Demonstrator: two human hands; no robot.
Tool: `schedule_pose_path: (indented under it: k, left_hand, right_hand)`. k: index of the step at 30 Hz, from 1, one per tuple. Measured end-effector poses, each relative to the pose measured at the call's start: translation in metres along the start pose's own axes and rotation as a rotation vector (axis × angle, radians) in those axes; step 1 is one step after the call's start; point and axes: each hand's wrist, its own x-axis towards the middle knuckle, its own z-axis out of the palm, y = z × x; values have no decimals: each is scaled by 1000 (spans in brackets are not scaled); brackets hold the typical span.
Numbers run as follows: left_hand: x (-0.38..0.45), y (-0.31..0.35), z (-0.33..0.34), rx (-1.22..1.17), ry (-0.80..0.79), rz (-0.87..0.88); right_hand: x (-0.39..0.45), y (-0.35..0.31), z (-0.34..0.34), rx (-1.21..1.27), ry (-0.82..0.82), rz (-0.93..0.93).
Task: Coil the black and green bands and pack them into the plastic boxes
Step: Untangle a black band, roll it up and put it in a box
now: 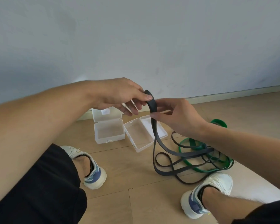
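My left hand (121, 96) pinches the folded top of the black band (152, 102) between thumb and fingers. Just below it, my right hand (174, 117) pinches the same band. From there the black band hangs to the wooden floor, where its loops (171, 168) lie tangled. The green band (200, 147) sprawls on the floor under and behind those loops, to the right. Two clear plastic boxes stand open on the floor behind my hands: the left box (109, 132) and the right box (138, 138), both with nothing inside.
I sit on the floor facing a pale wall (136, 38) with a skirting board. My left shoe (90, 170) and right shoe (207, 194) are planted on either side of the bands. A white sheet (255, 180) lies at the right.
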Motion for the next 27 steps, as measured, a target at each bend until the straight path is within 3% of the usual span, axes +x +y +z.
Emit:
schedule_pose_path:
  k: [4, 13, 23, 27]
  left_hand:
    - [-1, 4, 11, -35, 19, 28]
    - [-4, 5, 14, -108, 48, 1]
    - [-12, 10, 8, -814, -229, -91]
    - [-11, 17, 15, -870, -124, -85]
  right_hand:
    - [-1, -10, 0, 140, 112, -59]
    - [-5, -12, -2, 29, 138, -54]
    - [-8, -23, -6, 413, 248, -270]
    - [-11, -27, -8, 380, 323, -320]
